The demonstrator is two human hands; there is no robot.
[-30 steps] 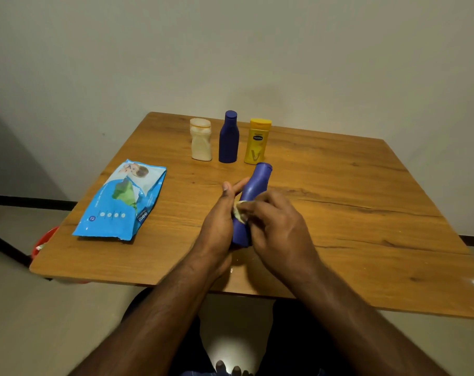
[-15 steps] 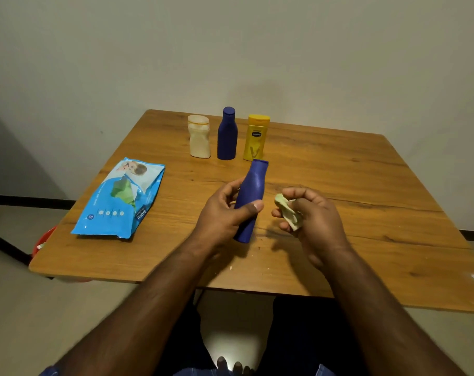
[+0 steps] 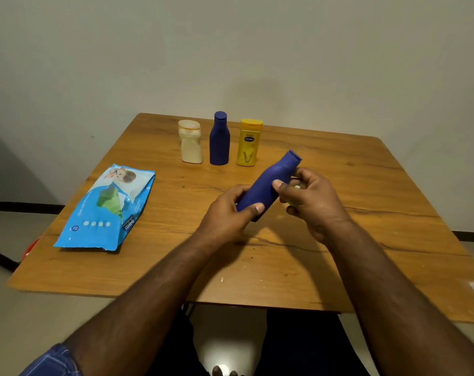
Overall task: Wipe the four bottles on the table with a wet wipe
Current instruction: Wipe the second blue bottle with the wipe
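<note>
A blue bottle [image 3: 268, 183] is tilted above the wooden table [image 3: 339, 253], its neck pointing up and to the right. My left hand [image 3: 227, 215] grips its lower body. My right hand [image 3: 309, 199] is curled round its upper part, and a scrap of pale wet wipe [image 3: 297, 187] shows between the fingers. Three other bottles stand upright in a row near the far edge: a cream one [image 3: 191, 142], a dark blue one [image 3: 219, 139] and a yellow one [image 3: 249, 143].
A light blue pack of wet wipes [image 3: 105, 210] lies flat on the table's left side. Small crumbs dot the wood near the front edge. A plain wall stands behind the table, and something red [image 3: 31, 248] shows below the left edge.
My right hand, which held the wipe apart from the bottle half a second ago, has come back onto its upper part. The bottle has tilted further to the right.
</note>
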